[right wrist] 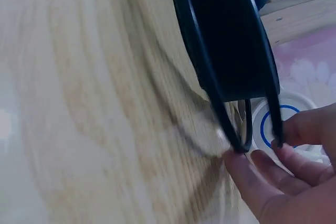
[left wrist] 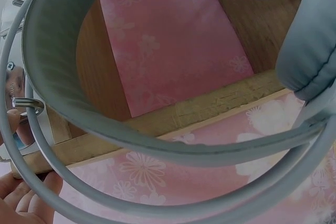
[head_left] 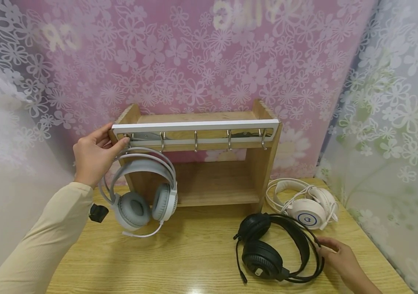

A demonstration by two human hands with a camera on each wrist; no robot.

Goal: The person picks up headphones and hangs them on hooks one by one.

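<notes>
A grey and white headset (head_left: 140, 171) with a thin mic hangs from the left end of a row of metal hooks (head_left: 195, 141) on a wooden rack (head_left: 216, 183). My left hand (head_left: 96, 153) grips the rack's upper left corner, thumb in front and fingers behind, just beside that headset's headband (left wrist: 105, 135). At the lower right, my right hand (head_left: 341, 259) pinches the outer headband bar of a black headset (head_left: 264, 261). In the right wrist view, the right thumb and fingers (right wrist: 299, 135) meet at the end of that black bar.
Behind the black headset, a white headset (head_left: 306, 208) with a blue ring lies beside the rack, its cable wound over it. A small black object (head_left: 98, 212) sits left of the rack on the wooden table (head_left: 179, 261). Flowered cloth (head_left: 194, 61) hangs behind and at both sides.
</notes>
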